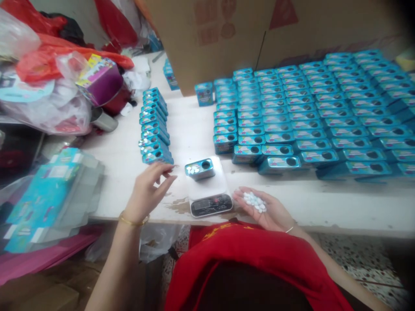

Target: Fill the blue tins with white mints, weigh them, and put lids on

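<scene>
A blue tin (203,169) rests on the platform of a white digital scale (207,188). Several white tablets lie on the tin's top, beside its round dark hole. My left hand (151,185) is just left of the scale, its thumb and forefinger apart and no held thing visible between them. To the right of the scale, my right hand (269,214) is turned palm up and cupped. It holds a small heap of white tablets (255,201). The scale's display reading is too blurred to make out.
A row of blue tins (155,125) with tablets on some tops stands at the left. Many more tins (292,112) fill the right side in front of a cardboard box (227,39). Flattened blue cartons (48,194) and plastic bags (45,103) lie far left.
</scene>
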Demonstrator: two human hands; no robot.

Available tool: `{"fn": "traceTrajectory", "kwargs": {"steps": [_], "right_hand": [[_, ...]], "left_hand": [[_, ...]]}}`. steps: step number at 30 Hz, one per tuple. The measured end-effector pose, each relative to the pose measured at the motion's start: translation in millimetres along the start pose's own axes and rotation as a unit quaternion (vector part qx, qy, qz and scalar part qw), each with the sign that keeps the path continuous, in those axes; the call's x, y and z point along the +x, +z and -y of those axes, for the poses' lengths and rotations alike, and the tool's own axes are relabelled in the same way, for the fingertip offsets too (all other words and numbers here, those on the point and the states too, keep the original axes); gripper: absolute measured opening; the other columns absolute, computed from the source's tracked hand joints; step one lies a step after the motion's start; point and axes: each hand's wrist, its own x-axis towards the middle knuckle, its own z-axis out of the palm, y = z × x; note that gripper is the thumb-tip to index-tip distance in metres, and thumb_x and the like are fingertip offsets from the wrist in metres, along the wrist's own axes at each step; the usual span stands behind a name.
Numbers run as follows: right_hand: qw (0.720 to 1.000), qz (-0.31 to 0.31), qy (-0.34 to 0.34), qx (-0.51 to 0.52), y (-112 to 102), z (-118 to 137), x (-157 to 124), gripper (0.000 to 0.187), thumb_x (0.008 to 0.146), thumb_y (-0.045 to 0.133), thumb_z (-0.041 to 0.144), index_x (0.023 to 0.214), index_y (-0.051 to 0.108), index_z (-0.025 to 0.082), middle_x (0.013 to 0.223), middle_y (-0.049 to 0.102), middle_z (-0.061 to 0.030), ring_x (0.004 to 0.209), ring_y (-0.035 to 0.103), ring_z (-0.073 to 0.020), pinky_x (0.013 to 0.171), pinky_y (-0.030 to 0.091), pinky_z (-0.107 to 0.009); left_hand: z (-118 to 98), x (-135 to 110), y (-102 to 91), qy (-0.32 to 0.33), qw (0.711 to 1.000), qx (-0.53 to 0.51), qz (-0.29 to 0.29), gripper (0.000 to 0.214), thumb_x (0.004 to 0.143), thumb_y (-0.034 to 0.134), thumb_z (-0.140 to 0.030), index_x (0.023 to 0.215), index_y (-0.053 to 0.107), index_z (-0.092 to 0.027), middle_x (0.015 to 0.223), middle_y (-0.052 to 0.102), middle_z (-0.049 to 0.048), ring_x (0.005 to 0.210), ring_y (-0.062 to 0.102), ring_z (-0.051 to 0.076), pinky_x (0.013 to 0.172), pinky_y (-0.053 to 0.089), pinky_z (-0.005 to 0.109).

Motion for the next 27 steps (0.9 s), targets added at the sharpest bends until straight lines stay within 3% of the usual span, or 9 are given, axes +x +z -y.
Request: {"fn": "traceTrajectory", "kwargs": {"steps": [9, 14, 20, 27], "right_hand": [[0.997, 0.037, 0.051, -0.035, 23, -8, 9, 0.025, 0.090, 0.044, 0.014, 0.102, 0.062, 0.004, 0.104, 0.070, -0.0173, 0.104, 0.064, -0.0242, 0.090, 0.053, -0.029], [0.995, 0.045, 0.071, -0.055, 44, -17, 19, 0.024, 0.089, 0.046, 0.014, 0.103, 0.062, 0.002, 0.099, 0.070, -0.0183, 0.098, 0.066, -0.0253, 0.084, 0.056, -0.028], [0.993, 0.053, 0.085, -0.056, 61, -22, 29, 0.025, 0.088, 0.048, 0.014, 0.104, 0.060, 0.000, 0.099, 0.070, -0.0196, 0.093, 0.068, -0.0251, 0.081, 0.057, -0.028], [0.994, 0.052, 0.092, -0.036, 56, -23, 34, 0.026, 0.087, 0.049, 0.013, 0.106, 0.060, 0.000, 0.097, 0.070, -0.0205, 0.091, 0.069, -0.0234, 0.080, 0.057, -0.028]], "left_hand": [[-6, 28, 0.9, 0.095, 0.986, -0.006, 0.140, 0.026, 0.088, 0.053, -0.028, 0.112, 0.054, -0.019, 0.104, 0.054, 0.0070, 0.079, 0.054, 0.012, 0.076, 0.049, 0.030], [-8, 41, -0.5, 0.109, 0.975, 0.009, 0.194, 0.027, 0.088, 0.053, -0.028, 0.113, 0.054, -0.019, 0.104, 0.052, 0.0073, 0.083, 0.054, 0.014, 0.077, 0.048, 0.031], [-5, 46, 2.2, 0.109, 0.970, -0.001, 0.219, 0.020, 0.090, 0.048, -0.025, 0.107, 0.057, -0.018, 0.098, 0.054, 0.0062, 0.082, 0.055, 0.014, 0.075, 0.047, 0.029], [-16, 51, 12.5, 0.093, 0.971, 0.038, 0.215, 0.019, 0.091, 0.042, -0.018, 0.100, 0.059, -0.016, 0.094, 0.054, 0.0068, 0.079, 0.057, 0.014, 0.072, 0.048, 0.029]]}}
